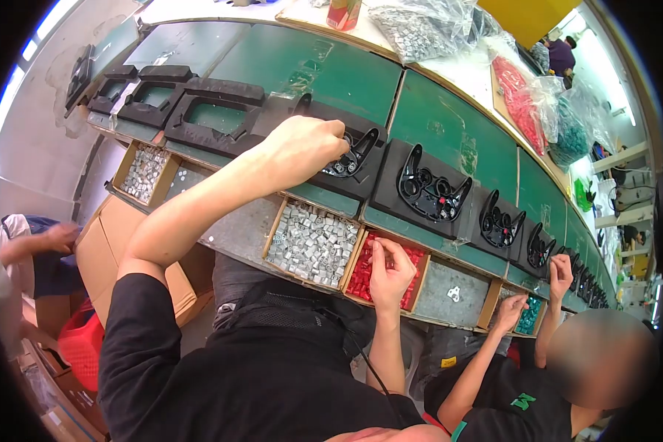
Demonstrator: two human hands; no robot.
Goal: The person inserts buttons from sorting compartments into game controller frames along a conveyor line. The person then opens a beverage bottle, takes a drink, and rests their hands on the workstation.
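Note:
My left hand (pixel 307 151) is over a black game-controller shell (pixel 355 156) lying in a dark foam holder. Its fingers are bent and pinched together at the shell's left part; what they hold, if anything, is hidden. My right hand (pixel 392 274) is above a box of small red plastic parts (pixel 362 274), thumb and fingers drawn together. I cannot make out anything between those fingertips. Left of the red parts stands a box of small whitish-grey parts (pixel 313 243). A second controller shell (pixel 435 193), with a red spot near its middle, rests in the foam holder to the right.
More controller shells (pixel 501 219) run along the green bench (pixel 449 110) to the right, beside a co-worker (pixel 523 383) with hands near a box of teal parts (pixel 530 317). Foam frames (pixel 217 114) stand at left. Bagged parts (pixel 420 33) lie on the upper shelf; cardboard boxes (pixel 114 243) at lower left.

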